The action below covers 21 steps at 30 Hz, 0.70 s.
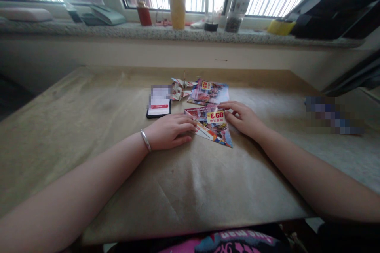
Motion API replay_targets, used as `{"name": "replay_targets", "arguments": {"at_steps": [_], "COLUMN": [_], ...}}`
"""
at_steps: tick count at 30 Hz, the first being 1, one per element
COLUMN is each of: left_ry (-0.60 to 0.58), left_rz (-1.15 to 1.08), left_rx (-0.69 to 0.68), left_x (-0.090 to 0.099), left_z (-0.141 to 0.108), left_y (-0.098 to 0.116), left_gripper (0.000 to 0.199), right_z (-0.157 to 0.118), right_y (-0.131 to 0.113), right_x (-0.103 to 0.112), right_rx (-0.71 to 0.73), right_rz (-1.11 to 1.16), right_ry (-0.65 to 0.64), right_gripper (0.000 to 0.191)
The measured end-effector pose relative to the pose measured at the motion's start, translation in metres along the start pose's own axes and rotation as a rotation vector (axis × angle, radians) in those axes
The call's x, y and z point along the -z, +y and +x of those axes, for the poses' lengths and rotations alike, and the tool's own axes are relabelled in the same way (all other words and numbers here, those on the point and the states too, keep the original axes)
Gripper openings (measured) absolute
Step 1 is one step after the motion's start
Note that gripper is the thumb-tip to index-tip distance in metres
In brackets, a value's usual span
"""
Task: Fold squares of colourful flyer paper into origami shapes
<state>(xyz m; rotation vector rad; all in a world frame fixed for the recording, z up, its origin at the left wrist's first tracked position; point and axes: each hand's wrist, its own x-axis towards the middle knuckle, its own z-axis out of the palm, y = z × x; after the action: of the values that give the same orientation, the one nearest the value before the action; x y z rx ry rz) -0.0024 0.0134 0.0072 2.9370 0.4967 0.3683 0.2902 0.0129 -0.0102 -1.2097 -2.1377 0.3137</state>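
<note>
A colourful printed paper (212,120), folded to a pointed shape with a white edge strip, lies on the table in front of me. My left hand (173,130) rests palm down with its fingers stretched flat over the paper's left corner. On the opposite side, my right hand (243,118) touches the paper's right edge near the top, fingers extended and thumb apart from them. Just beyond lies a stack of similar printed paper squares (210,91). Folded paper cranes (178,91) stand to the left of that stack.
A phone (159,102) with a lit screen lies left of the cranes. A blurred dark item (332,116) is at far right. Along the windowsill (118,31) stand a red bottle (144,14), a tall yellow cylinder (177,0) and clear containers (236,12).
</note>
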Motion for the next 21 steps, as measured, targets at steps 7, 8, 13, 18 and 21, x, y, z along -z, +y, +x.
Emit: {"name": "replay_targets", "arguments": {"at_steps": [7,8,13,18,21], "left_ry": [-0.027,-0.029,-0.011,0.088,0.13], "left_rz": [0.189,0.202,0.221,0.299,0.299], "left_rx": [0.047,0.065,0.113,0.153,0.171], "left_x": [-0.0004,-0.0007,-0.0021,-0.0027,-0.0027], "left_z": [-0.0009,-0.0012,-0.0014,-0.0014,-0.0015], "left_y": [0.0013,0.0014,0.0011,0.0017,0.002], "left_gripper": [0.038,0.038,0.039,0.042,0.045], "right_z": [-0.0003,-0.0005,-0.0015,-0.003,-0.0038], "right_y": [-0.001,-0.0016,-0.0026,0.0002,-0.0007], "right_x": [-0.0014,-0.0016,-0.0019,-0.0001,0.0016], "right_rx": [0.012,0.015,0.018,0.046,0.089], "right_rz": [-0.013,-0.007,0.046,0.101,0.12], "right_ry": [-0.009,-0.023,-0.062,0.016,0.066], "right_gripper": [0.02,0.02,0.023,0.032,0.038]}}
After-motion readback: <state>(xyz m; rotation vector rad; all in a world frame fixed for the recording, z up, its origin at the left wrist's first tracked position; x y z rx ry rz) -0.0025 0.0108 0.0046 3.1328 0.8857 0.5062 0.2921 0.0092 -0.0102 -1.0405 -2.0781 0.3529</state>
